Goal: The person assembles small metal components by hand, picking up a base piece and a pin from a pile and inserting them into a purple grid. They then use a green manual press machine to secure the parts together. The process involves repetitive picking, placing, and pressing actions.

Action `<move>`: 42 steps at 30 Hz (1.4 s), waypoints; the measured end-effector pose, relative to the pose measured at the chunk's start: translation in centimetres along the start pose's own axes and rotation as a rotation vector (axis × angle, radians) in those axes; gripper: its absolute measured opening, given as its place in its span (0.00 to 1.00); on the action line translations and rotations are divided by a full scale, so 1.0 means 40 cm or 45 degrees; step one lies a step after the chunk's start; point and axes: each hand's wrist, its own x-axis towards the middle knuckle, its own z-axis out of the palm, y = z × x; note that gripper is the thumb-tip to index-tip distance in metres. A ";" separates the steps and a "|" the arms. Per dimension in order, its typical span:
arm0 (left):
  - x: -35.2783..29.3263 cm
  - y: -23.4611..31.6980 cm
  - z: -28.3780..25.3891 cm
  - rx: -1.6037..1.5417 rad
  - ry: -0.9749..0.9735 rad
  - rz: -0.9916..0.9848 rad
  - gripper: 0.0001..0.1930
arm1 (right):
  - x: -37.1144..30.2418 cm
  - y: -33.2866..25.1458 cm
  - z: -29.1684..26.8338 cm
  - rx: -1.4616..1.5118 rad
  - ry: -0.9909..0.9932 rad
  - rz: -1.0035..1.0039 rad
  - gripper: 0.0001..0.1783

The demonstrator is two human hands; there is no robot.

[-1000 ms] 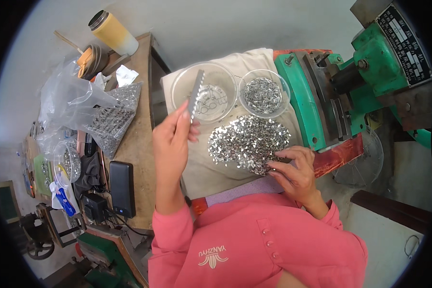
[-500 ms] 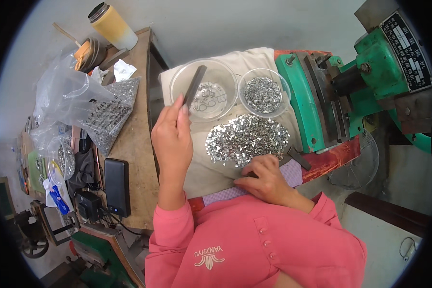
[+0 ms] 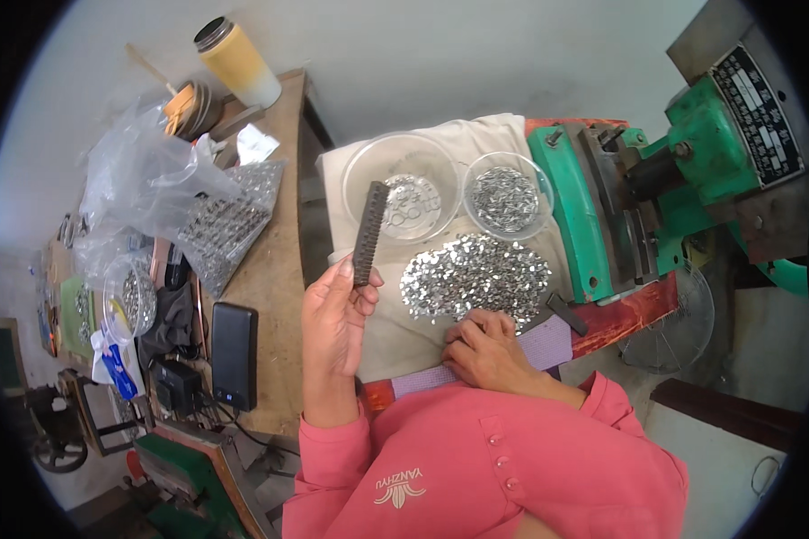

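Observation:
My left hand (image 3: 337,310) holds up a dark notched bar (image 3: 369,234) by its lower end. A row of teeth runs along its right edge. Behind it stands a large clear tub (image 3: 355,171) with some small shiny rings and parts on its bottom. My right hand (image 3: 490,350) rests, fingers curled in, at the near edge of a pile of small silvery metal pieces (image 3: 476,278); whether it holds anything is hidden. Beyond the pile, a smaller clear tub (image 3: 505,202) is filled with thin shiny metal parts. A second dark bar (image 3: 566,313) lies right of the pile.
A beige cloth (image 3: 377,332) covers the work surface. On the right stands a green press (image 3: 566,216). The wooden table (image 3: 283,314) at left bears a bag of metal parts (image 3: 234,220), a black power bank (image 3: 235,355) and a yellow bottle (image 3: 238,63).
My left hand has turned the bar more upright, so its toothed edge now shows. My right hand's fingers have curled in further. The whole view has shifted slightly.

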 end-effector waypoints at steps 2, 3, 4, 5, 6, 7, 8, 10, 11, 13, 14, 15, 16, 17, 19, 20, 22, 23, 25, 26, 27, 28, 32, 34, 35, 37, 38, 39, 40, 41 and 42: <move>0.002 -0.004 0.007 0.016 0.032 0.005 0.17 | -0.016 0.001 -0.002 0.008 0.005 0.011 0.08; 0.001 -0.005 0.013 0.032 0.062 0.000 0.17 | -0.026 0.005 -0.003 0.026 0.004 0.016 0.08; -0.003 -0.003 0.015 0.044 0.044 -0.011 0.18 | -0.033 0.011 -0.008 0.041 0.003 0.021 0.09; -0.007 0.002 0.015 0.055 0.027 -0.023 0.18 | -0.031 0.016 -0.020 0.070 0.056 0.047 0.08; -0.015 -0.001 0.010 0.061 0.015 -0.042 0.18 | -0.030 0.022 -0.039 0.022 0.141 0.080 0.08; -0.027 -0.001 0.000 0.070 -0.038 -0.079 0.18 | -0.020 0.031 -0.062 -0.016 0.222 0.106 0.08; -0.036 -0.001 -0.010 0.078 -0.090 -0.115 0.18 | -0.011 0.045 -0.086 -0.055 0.302 0.131 0.09; -0.065 -0.007 -0.018 0.118 -0.127 -0.207 0.18 | 0.017 0.085 -0.134 -0.110 0.466 0.211 0.10; -0.084 -0.013 -0.017 0.150 -0.114 -0.262 0.19 | 0.037 0.111 -0.159 -0.159 0.538 0.225 0.10; -0.112 -0.031 -0.021 0.193 -0.139 -0.406 0.22 | 0.081 0.153 -0.203 -0.261 0.650 0.231 0.10; -0.120 -0.045 -0.027 0.230 -0.223 -0.474 0.21 | 0.101 0.182 -0.216 -0.312 0.641 0.243 0.11; -0.126 -0.058 -0.017 0.291 -0.261 -0.543 0.21 | 0.117 0.214 -0.225 -0.367 0.626 0.257 0.12; -0.138 -0.068 -0.011 0.354 -0.279 -0.604 0.20 | 0.129 0.224 -0.218 -0.404 0.611 0.257 0.13; -0.143 -0.094 -0.020 0.325 -0.358 -0.675 0.20 | 0.123 0.215 -0.220 -0.289 0.536 0.248 0.14; -0.153 -0.120 -0.033 0.401 -0.470 -0.706 0.20 | 0.115 0.192 -0.229 -0.030 0.371 0.198 0.18; -0.155 -0.130 -0.038 0.436 -0.528 -0.726 0.20 | 0.102 0.175 -0.226 0.118 0.254 0.101 0.19; -0.156 -0.149 -0.047 0.450 -0.603 -0.752 0.20 | 0.047 0.131 -0.209 0.397 0.032 -0.069 0.20; -0.159 -0.155 -0.049 0.449 -0.614 -0.779 0.19 | 0.023 0.107 -0.190 0.384 -0.027 -0.096 0.20; -0.158 -0.165 -0.052 0.449 -0.647 -0.822 0.19 | -0.029 0.068 -0.159 0.336 -0.132 -0.141 0.20; -0.155 -0.171 -0.053 0.452 -0.663 -0.843 0.18 | -0.052 0.063 -0.139 0.280 -0.110 -0.137 0.21; -0.157 -0.175 -0.054 0.456 -0.670 -0.860 0.18 | -0.071 0.064 -0.117 0.229 -0.088 -0.141 0.21; -0.159 -0.179 -0.053 0.457 -0.651 -0.869 0.18 | -0.084 0.063 -0.103 0.178 -0.066 -0.143 0.21; -0.168 -0.178 -0.044 0.700 -0.533 -0.789 0.17 | -0.104 0.049 -0.078 0.187 0.027 -0.037 0.20; -0.169 -0.165 -0.033 1.006 -0.493 -0.624 0.16 | -0.106 0.041 -0.079 0.148 -0.004 0.043 0.20; -0.170 -0.153 -0.027 1.197 -0.483 -0.504 0.16 | -0.106 0.036 -0.080 0.130 -0.022 0.081 0.20; -0.180 -0.149 -0.028 1.466 -0.414 -0.247 0.14 | -0.104 0.032 -0.082 0.120 -0.067 0.130 0.20; -0.187 -0.152 -0.031 1.547 -0.360 -0.115 0.12 | -0.101 0.031 -0.084 0.115 -0.091 0.154 0.20; -0.193 -0.152 -0.033 1.631 -0.302 0.020 0.10 | -0.093 0.033 -0.093 0.152 -0.110 0.139 0.18; -0.196 -0.155 -0.033 1.595 -0.205 0.157 0.08 | -0.081 0.039 -0.108 0.188 -0.130 0.125 0.17; -0.194 -0.162 -0.031 1.556 -0.109 0.292 0.06 | -0.069 0.048 -0.116 0.224 -0.150 0.111 0.16; -0.189 -0.168 -0.029 1.512 -0.019 0.433 0.04 | -0.056 0.053 -0.115 0.227 -0.107 0.108 0.14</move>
